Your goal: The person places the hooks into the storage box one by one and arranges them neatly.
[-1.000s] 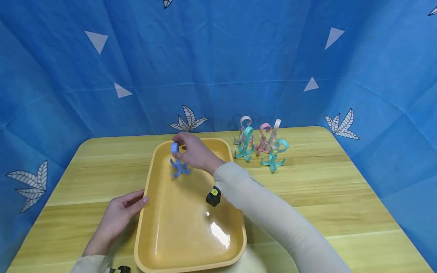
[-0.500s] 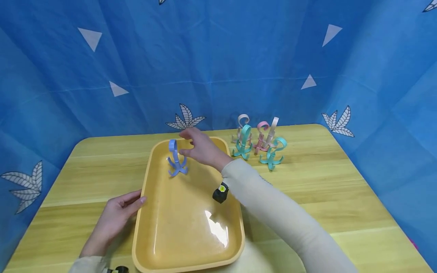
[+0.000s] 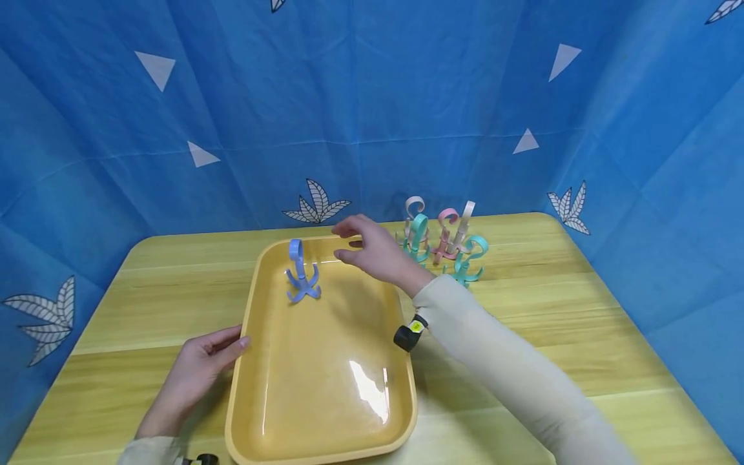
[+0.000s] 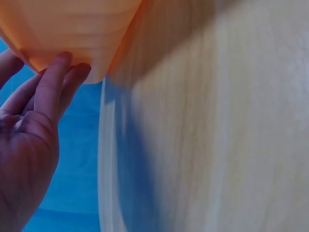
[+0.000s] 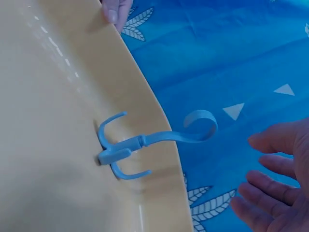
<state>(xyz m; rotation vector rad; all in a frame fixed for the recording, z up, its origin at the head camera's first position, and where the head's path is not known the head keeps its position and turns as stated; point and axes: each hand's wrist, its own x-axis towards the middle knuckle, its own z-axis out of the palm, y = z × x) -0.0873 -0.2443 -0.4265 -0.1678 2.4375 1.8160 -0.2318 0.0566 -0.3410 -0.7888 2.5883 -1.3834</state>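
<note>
Positions are read as on a clock face centred on the yellow tray (image 3: 320, 381) in the head view. The blue hook (image 3: 302, 282) stands upright inside the tray at 11 o'clock. At 9 o'clock the left hand (image 3: 200, 361) grips the rim, thumb over the edge and fingers against the outer wall. At 1 o'clock the right hand (image 3: 380, 252) hovers, thumb and fingers parted, clear of the hook. Teal, pink and pale hooks (image 3: 445, 239) stand on the wooden table (image 3: 558, 303) between 1 and 2 o'clock.
</note>
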